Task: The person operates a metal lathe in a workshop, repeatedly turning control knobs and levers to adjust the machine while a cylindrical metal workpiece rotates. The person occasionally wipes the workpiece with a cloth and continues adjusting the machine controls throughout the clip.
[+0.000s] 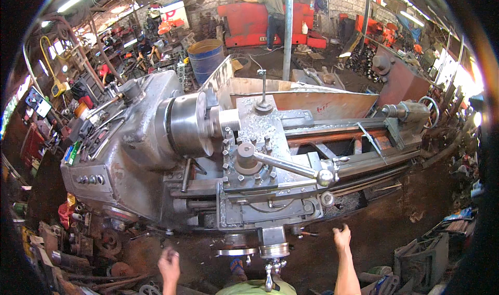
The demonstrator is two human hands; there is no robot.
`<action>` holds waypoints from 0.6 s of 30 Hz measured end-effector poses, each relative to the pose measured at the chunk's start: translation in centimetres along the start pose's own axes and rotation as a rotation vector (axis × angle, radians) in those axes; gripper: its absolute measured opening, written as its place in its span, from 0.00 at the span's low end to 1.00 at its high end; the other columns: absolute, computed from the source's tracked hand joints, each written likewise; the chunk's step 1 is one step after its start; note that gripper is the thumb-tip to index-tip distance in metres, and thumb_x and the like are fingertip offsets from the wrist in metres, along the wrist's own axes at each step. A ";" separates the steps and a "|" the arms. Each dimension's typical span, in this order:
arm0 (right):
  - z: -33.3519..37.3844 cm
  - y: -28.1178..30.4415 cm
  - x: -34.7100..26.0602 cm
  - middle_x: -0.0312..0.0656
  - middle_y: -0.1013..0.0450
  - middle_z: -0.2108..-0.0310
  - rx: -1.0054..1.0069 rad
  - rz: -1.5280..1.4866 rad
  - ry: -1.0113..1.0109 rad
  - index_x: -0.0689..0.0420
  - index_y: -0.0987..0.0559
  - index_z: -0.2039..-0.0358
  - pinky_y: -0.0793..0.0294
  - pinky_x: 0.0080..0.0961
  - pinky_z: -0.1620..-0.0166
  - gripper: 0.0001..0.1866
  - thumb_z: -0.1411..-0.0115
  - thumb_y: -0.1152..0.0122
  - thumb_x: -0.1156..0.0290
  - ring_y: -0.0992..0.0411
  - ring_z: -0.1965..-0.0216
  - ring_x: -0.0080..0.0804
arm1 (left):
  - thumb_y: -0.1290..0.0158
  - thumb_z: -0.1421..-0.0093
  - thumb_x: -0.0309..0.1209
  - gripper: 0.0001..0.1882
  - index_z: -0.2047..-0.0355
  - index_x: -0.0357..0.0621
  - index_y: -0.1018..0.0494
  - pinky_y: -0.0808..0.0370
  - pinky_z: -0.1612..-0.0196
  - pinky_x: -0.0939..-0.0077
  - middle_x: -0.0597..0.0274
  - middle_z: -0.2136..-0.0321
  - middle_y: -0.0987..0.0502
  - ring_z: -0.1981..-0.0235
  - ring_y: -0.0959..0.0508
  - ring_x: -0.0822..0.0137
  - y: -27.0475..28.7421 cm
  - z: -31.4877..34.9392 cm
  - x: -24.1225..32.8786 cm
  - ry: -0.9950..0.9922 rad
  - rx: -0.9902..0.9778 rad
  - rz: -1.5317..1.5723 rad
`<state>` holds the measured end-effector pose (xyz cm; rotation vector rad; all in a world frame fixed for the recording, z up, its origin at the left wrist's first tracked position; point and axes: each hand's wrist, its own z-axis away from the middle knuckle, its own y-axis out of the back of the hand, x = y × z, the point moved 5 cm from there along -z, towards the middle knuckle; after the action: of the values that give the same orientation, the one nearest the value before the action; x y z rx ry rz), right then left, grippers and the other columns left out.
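Both hands were empty: the left hand (pixel 168 264) loosely curled below the lathe's carriage (pixel 260 191), the right hand (pixel 342 238) open just right of it, nearest the ball-ended lever (pixel 291 166). Risky bit, probably: the chuck (pixel 188 124) sat just left of that carriage, so a careless reach could catch fingers or swarf.

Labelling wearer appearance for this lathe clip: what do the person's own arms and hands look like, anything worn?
Both forearms are bare from the lower edge up: no sleeves, gloves, watch or bands visible on the left hand or the right hand. A light green shirt shows between them at the bottom edge.
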<state>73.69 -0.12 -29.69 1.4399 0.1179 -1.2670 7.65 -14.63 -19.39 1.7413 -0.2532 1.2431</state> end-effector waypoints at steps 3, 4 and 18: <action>5.7 0.8 -1.1 0.53 0.21 0.56 -0.068 -0.043 0.026 0.67 0.24 0.48 0.28 0.33 0.48 0.27 0.47 0.35 0.67 0.23 0.53 0.42 | 0.45 0.40 0.27 0.17 0.51 0.33 0.26 0.25 0.57 0.68 0.55 0.64 0.21 0.63 0.22 0.65 2.8 -4.2 7.5 -0.214 0.157 0.067; 7.6 0.8 -1.4 0.54 0.22 0.55 -0.117 -0.063 0.000 0.67 0.23 0.49 0.28 0.33 0.48 0.26 0.46 0.35 0.67 0.23 0.52 0.43 | 0.45 0.39 0.27 0.17 0.51 0.32 0.26 0.25 0.56 0.67 0.54 0.63 0.22 0.62 0.22 0.63 4.0 -5.3 10.2 -0.348 0.228 0.004; 25.6 -1.9 -13.4 0.56 0.23 0.53 -0.626 0.015 0.156 0.67 0.27 0.44 0.27 0.34 0.48 0.35 0.41 0.36 0.50 0.24 0.51 0.45 | 0.46 0.38 0.26 0.19 0.47 0.34 0.30 0.33 0.44 0.55 0.47 0.50 0.28 0.47 0.29 0.49 14.1 -18.0 21.1 -0.870 0.601 -0.248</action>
<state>51.42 -11.43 -15.10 0.9855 0.5573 -0.9807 -2.72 -1.04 6.60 2.6770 -0.1529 0.3153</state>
